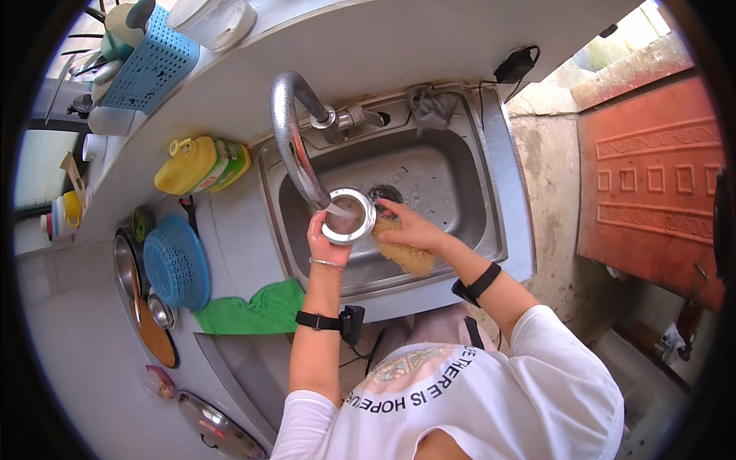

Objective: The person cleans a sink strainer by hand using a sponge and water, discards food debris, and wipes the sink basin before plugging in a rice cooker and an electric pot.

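My left hand [329, 238] grips a round metal-rimmed container [367, 225] by its near left side, over the sink. Water runs from the curved faucet spout [282, 126] straight into its opening. Just to the right, my right hand [411, 227] holds a tan loofah-like scrubber [409, 253], whose lower end hangs below the palm. Beneath both hands lies the stainless steel sink [443, 167], its drain [384, 195] partly hidden by my right fingers. Drops and small dark bits dot the basin floor.
A yellow jug [198, 164] stands left of the sink. Nearby are a green cloth [253, 307], a blue plastic basket [175, 261] and a wooden board [156, 333]. A grey mesh scrubber [431, 106] rests on the sink's back corner. A black adapter [517, 64] hangs at the back wall.
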Demonstrator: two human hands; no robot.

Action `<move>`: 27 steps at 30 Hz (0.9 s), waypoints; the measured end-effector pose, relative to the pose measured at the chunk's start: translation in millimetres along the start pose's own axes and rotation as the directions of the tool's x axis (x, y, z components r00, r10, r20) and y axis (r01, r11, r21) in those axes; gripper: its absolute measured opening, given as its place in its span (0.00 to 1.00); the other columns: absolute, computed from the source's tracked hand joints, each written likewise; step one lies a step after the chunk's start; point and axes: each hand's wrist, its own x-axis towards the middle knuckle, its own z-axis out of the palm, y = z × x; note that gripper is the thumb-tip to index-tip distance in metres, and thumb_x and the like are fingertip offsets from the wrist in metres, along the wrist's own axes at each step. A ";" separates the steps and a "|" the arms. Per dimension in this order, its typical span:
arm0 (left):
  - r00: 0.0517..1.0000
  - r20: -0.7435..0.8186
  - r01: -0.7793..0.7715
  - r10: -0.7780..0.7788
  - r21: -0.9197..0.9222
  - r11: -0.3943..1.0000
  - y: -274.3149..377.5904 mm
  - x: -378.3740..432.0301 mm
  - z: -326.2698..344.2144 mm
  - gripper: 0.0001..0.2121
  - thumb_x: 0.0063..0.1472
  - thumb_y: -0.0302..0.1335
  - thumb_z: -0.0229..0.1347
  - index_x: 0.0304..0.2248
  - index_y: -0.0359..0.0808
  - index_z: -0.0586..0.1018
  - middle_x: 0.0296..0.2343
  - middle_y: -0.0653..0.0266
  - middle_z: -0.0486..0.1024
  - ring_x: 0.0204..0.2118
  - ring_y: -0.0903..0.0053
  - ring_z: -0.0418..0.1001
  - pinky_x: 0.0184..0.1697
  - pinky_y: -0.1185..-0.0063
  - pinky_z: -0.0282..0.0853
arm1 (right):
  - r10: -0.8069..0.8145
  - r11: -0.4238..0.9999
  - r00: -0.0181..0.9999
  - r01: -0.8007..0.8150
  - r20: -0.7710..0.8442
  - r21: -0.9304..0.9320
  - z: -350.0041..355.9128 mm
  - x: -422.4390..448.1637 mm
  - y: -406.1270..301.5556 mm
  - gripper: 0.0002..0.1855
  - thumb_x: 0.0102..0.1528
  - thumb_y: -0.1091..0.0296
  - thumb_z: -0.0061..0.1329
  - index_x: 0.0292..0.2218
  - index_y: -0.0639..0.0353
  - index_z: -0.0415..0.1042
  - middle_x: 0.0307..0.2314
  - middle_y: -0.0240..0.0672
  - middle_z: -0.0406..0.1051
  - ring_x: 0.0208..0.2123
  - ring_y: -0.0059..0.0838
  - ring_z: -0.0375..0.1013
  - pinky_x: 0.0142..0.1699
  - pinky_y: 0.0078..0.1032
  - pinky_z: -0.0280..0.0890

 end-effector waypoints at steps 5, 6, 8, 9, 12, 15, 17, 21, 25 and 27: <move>0.997 -0.080 0.034 -0.008 0.331 0.943 10.4 1.2 5.4 0.14 0.53 0.36 0.39 0.34 0.37 0.67 0.33 0.61 0.66 0.37 0.71 0.64 0.40 0.70 0.60 | -0.288 0.937 0.958 0.280 -0.005 -0.209 -37.6 1.9 -35.0 0.29 0.35 0.72 0.43 0.43 0.54 0.58 0.35 0.40 0.60 0.36 0.35 0.62 0.40 0.21 0.58; 0.996 -0.079 0.075 -0.050 0.357 0.931 8.3 0.6 11.1 0.17 0.54 0.40 0.38 0.35 0.36 0.66 0.33 0.61 0.66 0.37 0.72 0.64 0.40 0.72 0.60 | -0.461 0.819 0.887 0.438 0.031 -0.370 -30.2 3.4 -58.6 0.27 0.34 0.73 0.43 0.41 0.53 0.59 0.35 0.35 0.61 0.33 0.34 0.63 0.38 0.22 0.60; 0.990 -0.031 0.138 -0.136 0.339 0.931 0.2 3.1 31.0 0.17 0.54 0.40 0.39 0.35 0.36 0.66 0.33 0.61 0.66 0.37 0.72 0.64 0.41 0.73 0.60 | -0.529 0.630 0.832 0.515 0.164 -0.581 -19.3 10.5 -69.9 0.24 0.35 0.72 0.43 0.39 0.53 0.61 0.35 0.33 0.61 0.31 0.32 0.63 0.36 0.23 0.60; 0.980 0.007 0.188 -0.201 0.321 0.928 -1.7 4.3 36.5 0.17 0.53 0.40 0.39 0.36 0.35 0.66 0.33 0.61 0.66 0.37 0.72 0.64 0.41 0.74 0.59 | -0.551 0.385 0.768 0.581 0.327 -0.717 -13.5 14.4 -73.6 0.21 0.35 0.71 0.43 0.36 0.53 0.63 0.34 0.31 0.62 0.29 0.31 0.64 0.34 0.24 0.61; 0.998 -0.050 0.060 -0.041 0.460 0.886 -7.6 10.1 37.3 0.18 0.53 0.41 0.40 0.36 0.35 0.66 0.33 0.62 0.66 0.36 0.74 0.64 0.40 0.77 0.58 | -0.563 0.493 0.815 0.465 0.138 -0.735 13.9 6.9 -57.7 0.17 0.35 0.69 0.43 0.33 0.54 0.63 0.33 0.29 0.62 0.27 0.29 0.64 0.30 0.22 0.61; 0.983 -0.050 -0.097 0.176 0.676 0.731 -22.5 18.7 24.4 0.18 0.53 0.41 0.39 0.35 0.33 0.66 0.32 0.61 0.64 0.36 0.73 0.61 0.40 0.79 0.55 | -0.307 0.754 0.951 0.261 0.027 -0.603 31.2 14.2 -36.6 0.16 0.38 0.73 0.40 0.33 0.58 0.64 0.27 0.31 0.66 0.26 0.29 0.65 0.28 0.21 0.62; 0.850 0.398 -0.481 0.346 0.854 0.200 -27.8 23.2 5.2 0.19 0.54 0.41 0.38 0.35 0.30 0.64 0.32 0.59 0.63 0.36 0.72 0.59 0.41 0.79 0.52 | 0.102 0.962 0.994 -0.112 0.050 0.248 28.5 23.2 -38.6 0.15 0.40 0.73 0.37 0.34 0.61 0.65 0.23 0.32 0.67 0.24 0.25 0.66 0.28 0.19 0.62; 0.882 0.186 -0.410 0.433 0.754 0.513 -39.1 6.4 18.1 0.20 0.55 0.39 0.37 0.39 0.31 0.63 0.35 0.61 0.62 0.40 0.77 0.58 0.44 0.81 0.51 | 0.186 0.534 0.957 -0.290 0.225 0.794 12.6 19.5 -69.6 0.15 0.42 0.73 0.36 0.35 0.64 0.65 0.26 0.32 0.66 0.24 0.21 0.66 0.29 0.17 0.61; 0.935 0.173 -0.336 0.310 0.714 0.614 -22.3 13.8 15.6 0.18 0.56 0.38 0.36 0.36 0.29 0.63 0.33 0.60 0.62 0.37 0.75 0.58 0.42 0.80 0.51 | -0.345 0.882 0.936 0.347 0.066 -0.320 21.0 14.7 -30.4 0.20 0.40 0.74 0.36 0.38 0.51 0.65 0.30 0.29 0.67 0.28 0.27 0.65 0.34 0.21 0.61; 0.967 0.104 -0.238 0.234 0.701 0.672 -18.6 10.3 23.1 0.18 0.55 0.41 0.38 0.37 0.35 0.65 0.34 0.66 0.63 0.38 0.79 0.60 0.42 0.81 0.55 | -0.344 0.804 0.929 0.366 0.137 -0.469 0.5 14.2 -28.3 0.19 0.39 0.73 0.38 0.36 0.45 0.66 0.35 0.23 0.64 0.29 0.27 0.62 0.34 0.21 0.60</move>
